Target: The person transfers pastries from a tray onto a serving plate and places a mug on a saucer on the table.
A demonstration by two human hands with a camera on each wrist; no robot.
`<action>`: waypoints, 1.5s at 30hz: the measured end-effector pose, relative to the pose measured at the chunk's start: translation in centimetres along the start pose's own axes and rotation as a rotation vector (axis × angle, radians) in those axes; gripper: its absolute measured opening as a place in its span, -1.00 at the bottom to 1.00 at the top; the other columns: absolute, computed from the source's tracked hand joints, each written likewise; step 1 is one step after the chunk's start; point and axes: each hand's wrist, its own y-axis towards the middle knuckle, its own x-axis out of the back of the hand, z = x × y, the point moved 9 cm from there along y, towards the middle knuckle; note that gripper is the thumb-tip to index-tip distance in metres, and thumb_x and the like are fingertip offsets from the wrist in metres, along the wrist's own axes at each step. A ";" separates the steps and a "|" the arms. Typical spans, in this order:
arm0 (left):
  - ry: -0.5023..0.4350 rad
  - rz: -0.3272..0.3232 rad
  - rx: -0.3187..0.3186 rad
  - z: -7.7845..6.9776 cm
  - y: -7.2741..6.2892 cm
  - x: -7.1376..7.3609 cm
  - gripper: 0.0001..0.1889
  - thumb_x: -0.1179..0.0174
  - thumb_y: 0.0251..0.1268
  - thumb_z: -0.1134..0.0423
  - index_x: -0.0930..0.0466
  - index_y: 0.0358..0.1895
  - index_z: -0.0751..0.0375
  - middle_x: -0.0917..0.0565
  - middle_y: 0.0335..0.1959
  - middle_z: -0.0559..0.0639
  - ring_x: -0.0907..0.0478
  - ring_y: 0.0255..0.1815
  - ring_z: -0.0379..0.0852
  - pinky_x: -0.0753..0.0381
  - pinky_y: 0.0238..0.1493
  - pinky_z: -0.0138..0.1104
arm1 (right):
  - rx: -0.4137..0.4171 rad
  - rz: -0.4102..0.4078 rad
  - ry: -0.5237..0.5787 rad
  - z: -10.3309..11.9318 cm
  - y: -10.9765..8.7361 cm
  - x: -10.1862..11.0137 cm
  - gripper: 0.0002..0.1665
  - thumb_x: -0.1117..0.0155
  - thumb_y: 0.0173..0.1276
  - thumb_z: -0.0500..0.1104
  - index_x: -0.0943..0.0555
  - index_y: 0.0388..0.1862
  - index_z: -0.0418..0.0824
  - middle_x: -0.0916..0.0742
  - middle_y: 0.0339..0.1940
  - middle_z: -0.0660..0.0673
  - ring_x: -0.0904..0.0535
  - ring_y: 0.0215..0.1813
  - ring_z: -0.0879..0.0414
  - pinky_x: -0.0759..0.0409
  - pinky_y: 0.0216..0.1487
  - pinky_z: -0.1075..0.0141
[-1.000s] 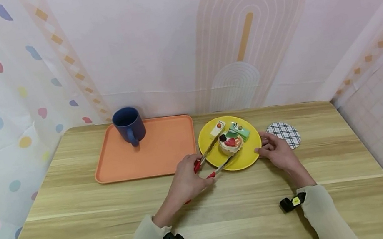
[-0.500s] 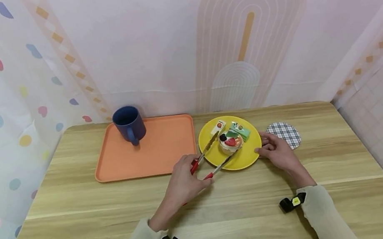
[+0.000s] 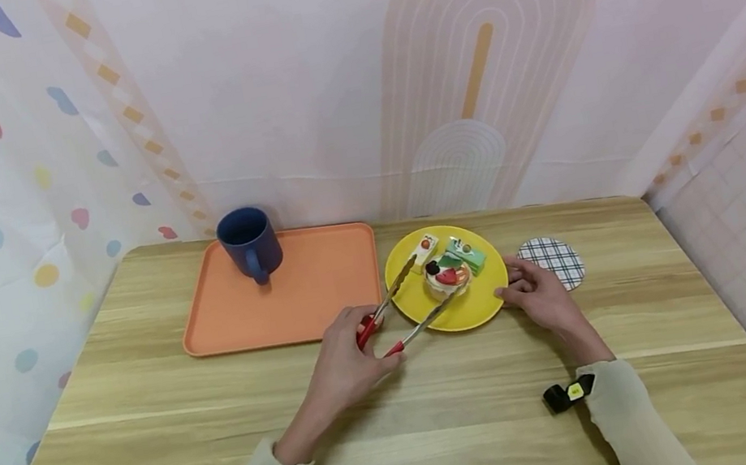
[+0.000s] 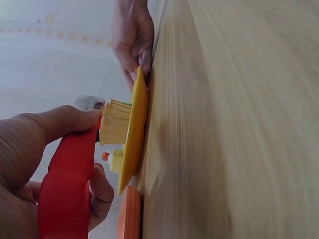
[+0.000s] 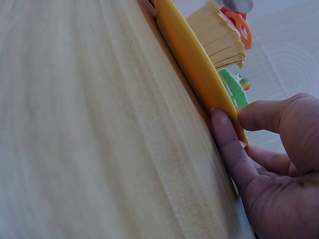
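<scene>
Left hand (image 3: 346, 362) — red tongs (image 4: 67, 186), right hand (image 3: 542, 296) — plate (image 3: 486, 297)

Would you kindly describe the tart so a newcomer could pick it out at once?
On the table, right of the orange tray, is a yellow plate. The tart stands near its middle. Unlike the pale cake and green cake beyond it, the tart is round with pleated sides.
</scene>
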 end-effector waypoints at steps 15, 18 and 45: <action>-0.121 -0.100 -0.143 0.4 -1.0 2.4 -0.25 -0.66 -0.10 0.21 -0.55 0.26 0.21 -0.61 -0.05 0.16 -0.49 -0.49 -0.20 -0.53 -0.42 -0.43 | 0.013 -0.002 0.014 0.0 0.0 -0.1 -0.27 -0.33 0.45 -0.24 -0.33 0.54 -0.23 -0.62 0.16 -0.29 -0.60 -0.12 0.18 -0.62 -0.13 0.51; -0.121 -0.124 -0.162 0.7 -1.2 2.9 -0.25 -0.66 -0.09 0.22 -0.55 0.26 0.24 -0.61 -0.09 0.18 -0.50 -0.51 -0.22 -0.54 -0.43 -0.42 | 0.010 0.000 0.014 0.0 0.0 -0.1 -0.27 -0.34 0.45 -0.24 -0.33 0.54 -0.23 -0.62 0.16 -0.29 -0.61 -0.12 0.19 -0.64 -0.12 0.50; -0.068 -0.313 -0.165 3.3 -2.5 7.6 -0.26 -0.66 -0.08 0.24 -0.53 0.24 0.25 -0.60 -0.17 0.16 -0.51 -0.52 -0.29 -0.50 -0.45 -0.42 | -0.005 0.000 0.040 -0.4 0.2 -0.1 -0.27 -0.34 0.45 -0.23 -0.33 0.55 -0.20 -0.62 0.17 -0.28 -0.61 -0.10 0.18 -0.64 -0.11 0.49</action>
